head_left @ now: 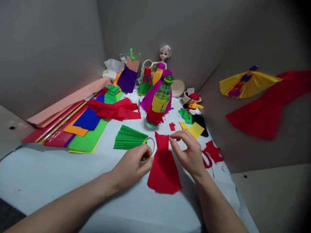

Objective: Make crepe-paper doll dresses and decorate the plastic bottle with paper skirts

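A red paper dress [165, 165] lies flat in front of me, narrow at the bodice and flared at the hem. My left hand [136, 161], left of the dress, is closed around a roll of tape [153, 144]. At the bodice's top right corner, the thumb and index finger of my right hand [188, 150] come close together in a pinch. What they hold is too small to make out. Behind my left hand is a pleated green paper skirt [130, 137]. Red-handled scissors [207, 160] lie partly hidden beside my right wrist.
A green glass bottle [163, 94] stands behind the dress. A doll [163, 60] and small paper dresses are farther back. Coloured paper sheets [85, 139] are piled at the left. Red scraps [213, 151] lie right, and paper dresses [257, 116] hang on the right wall.
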`<state>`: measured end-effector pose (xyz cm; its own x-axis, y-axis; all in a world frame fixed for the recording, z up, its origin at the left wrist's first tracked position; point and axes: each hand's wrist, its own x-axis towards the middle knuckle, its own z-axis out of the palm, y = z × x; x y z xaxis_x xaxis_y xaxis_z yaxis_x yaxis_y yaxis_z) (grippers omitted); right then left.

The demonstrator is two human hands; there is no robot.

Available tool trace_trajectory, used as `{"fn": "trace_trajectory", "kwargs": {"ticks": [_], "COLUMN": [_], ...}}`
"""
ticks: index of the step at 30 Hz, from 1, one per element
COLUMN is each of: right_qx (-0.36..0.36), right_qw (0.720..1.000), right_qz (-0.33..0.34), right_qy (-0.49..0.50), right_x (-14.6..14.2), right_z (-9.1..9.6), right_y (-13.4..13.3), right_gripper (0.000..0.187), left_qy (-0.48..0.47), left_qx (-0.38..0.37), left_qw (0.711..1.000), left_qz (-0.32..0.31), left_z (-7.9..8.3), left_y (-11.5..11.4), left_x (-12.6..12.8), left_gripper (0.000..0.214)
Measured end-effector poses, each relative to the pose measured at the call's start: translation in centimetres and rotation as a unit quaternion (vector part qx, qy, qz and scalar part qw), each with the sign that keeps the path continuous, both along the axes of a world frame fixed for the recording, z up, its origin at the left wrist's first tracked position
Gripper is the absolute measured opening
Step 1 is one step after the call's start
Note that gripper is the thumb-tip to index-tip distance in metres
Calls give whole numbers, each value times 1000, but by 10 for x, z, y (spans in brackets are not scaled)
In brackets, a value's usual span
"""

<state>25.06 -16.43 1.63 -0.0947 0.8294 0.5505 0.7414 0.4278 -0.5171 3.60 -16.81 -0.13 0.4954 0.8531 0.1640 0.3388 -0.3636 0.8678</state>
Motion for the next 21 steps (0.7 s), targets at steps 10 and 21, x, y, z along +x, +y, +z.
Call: {"fn": "trace_trajectory", "kwargs": {"ticks": [10, 21], "right_qx": [-73, -53], "right_qw": [993, 993], "right_qz": [94, 103], "right_qy": [-21, 21], "right_x": [-23, -26], "right_z": [-18, -16], "right_y": [-15, -17], "right_gripper": [21, 9], "left_qy": [-14, 10], "left_qx": [-17, 7], "left_qw": [999, 998], "left_qz": [49, 55], "left_z": [-15, -20], "left_y": [-3, -1], "left_x": [6, 7], "left_gripper": [11, 10]}}
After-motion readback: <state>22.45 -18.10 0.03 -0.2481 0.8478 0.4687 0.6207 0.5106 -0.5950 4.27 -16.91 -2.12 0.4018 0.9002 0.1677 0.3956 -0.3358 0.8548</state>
